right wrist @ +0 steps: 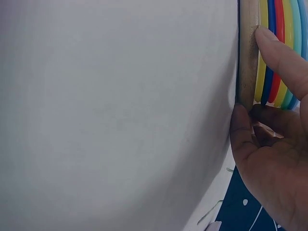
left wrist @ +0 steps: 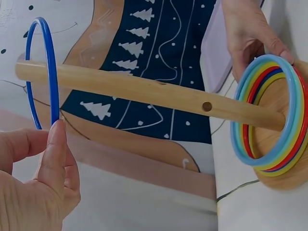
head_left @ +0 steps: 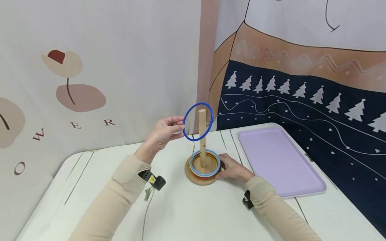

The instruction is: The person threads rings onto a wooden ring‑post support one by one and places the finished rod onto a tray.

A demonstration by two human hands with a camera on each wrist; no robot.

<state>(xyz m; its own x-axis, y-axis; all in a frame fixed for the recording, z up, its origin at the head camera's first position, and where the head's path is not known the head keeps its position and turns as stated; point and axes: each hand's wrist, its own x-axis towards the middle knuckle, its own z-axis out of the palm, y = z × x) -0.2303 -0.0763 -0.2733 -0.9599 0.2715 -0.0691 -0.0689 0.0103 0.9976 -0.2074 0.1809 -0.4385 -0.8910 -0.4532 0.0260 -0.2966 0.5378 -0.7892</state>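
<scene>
My left hand [head_left: 159,134] pinches a blue ring [head_left: 184,117] between thumb and fingers. In the left wrist view the blue ring [left wrist: 52,72] is tilted and appears to encircle the tip of an upright wooden peg [left wrist: 130,86]. The peg rises from a round wooden base [head_left: 200,181]. Around its foot lies a stack of coloured rings [head_left: 217,169], light blue on top, with yellow, red and dark blue below. My right hand [head_left: 232,167] grips the rim of the base [right wrist: 248,62], thumb above and fingers at the edge, close beside the stack.
To the right on the white table [head_left: 105,187] lies a lilac tray [head_left: 280,160]. Printed curtains [head_left: 144,67] hang behind the table. A thin cord [head_left: 146,214] runs down below the left wrist.
</scene>
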